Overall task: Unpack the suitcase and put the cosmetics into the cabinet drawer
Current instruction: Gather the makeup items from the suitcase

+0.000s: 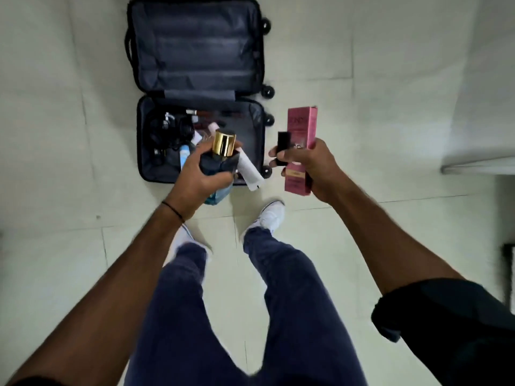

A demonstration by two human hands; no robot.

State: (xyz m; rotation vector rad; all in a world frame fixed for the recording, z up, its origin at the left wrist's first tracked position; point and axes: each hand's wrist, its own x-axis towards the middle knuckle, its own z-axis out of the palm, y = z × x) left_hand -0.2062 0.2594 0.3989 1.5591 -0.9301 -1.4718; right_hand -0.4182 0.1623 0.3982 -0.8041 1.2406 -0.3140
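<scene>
Pale floor tiles (390, 107) fill the head view, and on them the suitcase (133, 79) lies open just ahead of the person's feet. Its far half shows only grey lining. The near half holds black cables (167, 129), a light-blue bottle (184, 154) and other small items too blurred to name. The left hand (195, 179) is raised over the near half, fingers curled round a dark bottle (221, 160) with a gold cap. A white tube (250, 171) sticks out of the same grip on the right, and a blue container (220, 196) shows under the palm. The right hand (312, 165), just right of the suitcase, grips a pink box (302, 126) upright, with a small black stick (283, 143) pinched against it by the fingertips. The two hands are apart. White shoes (271, 215) and blue trousers (292, 302) show below them.
</scene>
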